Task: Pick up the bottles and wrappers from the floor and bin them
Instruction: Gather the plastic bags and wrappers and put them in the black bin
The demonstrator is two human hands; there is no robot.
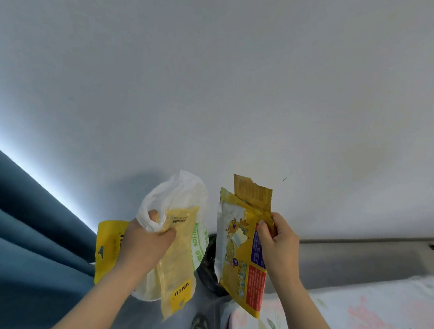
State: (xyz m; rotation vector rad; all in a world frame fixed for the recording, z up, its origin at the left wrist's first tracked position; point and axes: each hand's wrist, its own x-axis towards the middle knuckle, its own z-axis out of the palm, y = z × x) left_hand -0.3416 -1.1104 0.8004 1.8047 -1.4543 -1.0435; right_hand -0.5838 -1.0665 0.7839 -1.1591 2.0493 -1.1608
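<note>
My left hand [146, 243] grips a bunch of wrappers: a white plastic bag [176, 195], a pale yellow see-through wrapper [178, 268] and a bright yellow packet [107, 246] behind the hand. My right hand [277, 243] pinches the top edge of a yellow and red snack bag [241, 261] with a torn brown strip [252, 191] sticking up. Both bunches hang in the air in front of the wall. Between them, lower down, a dark bin with a black liner [209, 267] shows partly. No bottles are in view.
A plain white wall [215, 88] fills most of the view. Blue curtains [31, 230] hang at the left. A bed with a floral sheet [354, 310] and a grey headboard [357, 257] lies at the right. A shoe [198, 327] shows at the bottom.
</note>
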